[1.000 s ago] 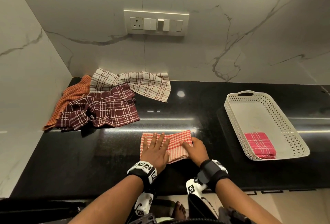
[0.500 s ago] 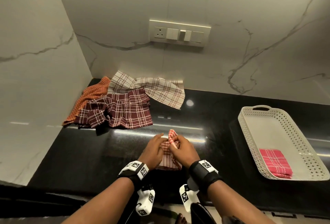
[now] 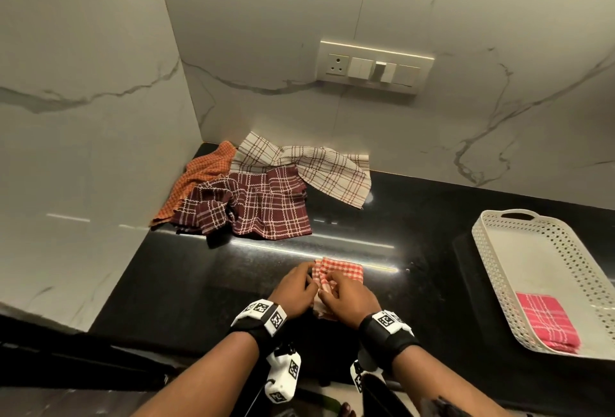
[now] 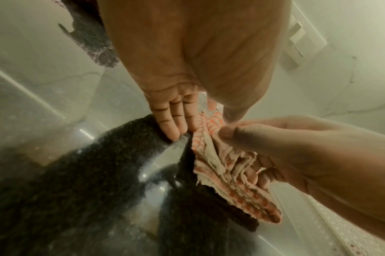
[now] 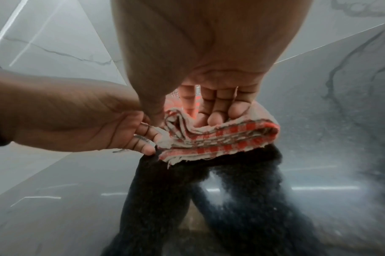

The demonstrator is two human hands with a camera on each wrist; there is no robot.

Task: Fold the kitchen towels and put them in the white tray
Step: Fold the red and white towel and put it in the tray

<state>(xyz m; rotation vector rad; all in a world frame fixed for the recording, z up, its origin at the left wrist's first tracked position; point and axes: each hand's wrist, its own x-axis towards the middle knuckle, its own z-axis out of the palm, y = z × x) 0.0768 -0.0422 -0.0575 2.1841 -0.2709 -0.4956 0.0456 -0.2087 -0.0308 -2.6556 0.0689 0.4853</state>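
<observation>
A small red-and-white checked towel lies folded into a thick packet near the front of the black counter. My left hand pinches its left edge; in the left wrist view the other fingers point down at the counter. My right hand grips the towel's near part, thumb on top and fingers under the layers. The white perforated tray stands to the right with a folded pink checked towel in its near end.
At the back left corner lies a loose pile: an orange towel, a maroon plaid towel and a cream plaid towel. Marble walls close the left and back. A switch panel is on the back wall.
The red checked towel lay flat under both palms, was then lifted and doubled over, and is now a smaller, thicker packet held by both hands.
</observation>
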